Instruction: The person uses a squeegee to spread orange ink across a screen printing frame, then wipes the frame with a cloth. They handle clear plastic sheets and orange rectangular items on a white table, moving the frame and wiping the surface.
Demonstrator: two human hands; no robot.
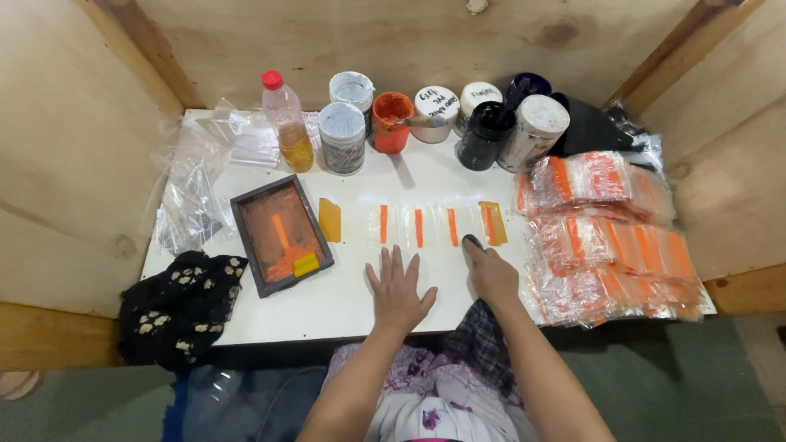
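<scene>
Clear plastic bags (606, 237) with orange stripes lie stacked at the worktop's right edge, a row of flat striped ones (434, 225) sits mid-worktop, and white-labelled jars (436, 113) (lids handwritten) line the back.

Both forearms are bare, no sleeves showing. Nearest the white table's (327, 307) front edge, a dark plaid cloth covers the lap; below it, a white garment with purple flowers, perhaps a dress.

Plywood walls (393, 41) (knotty) enclose a white table (327, 307).
</scene>
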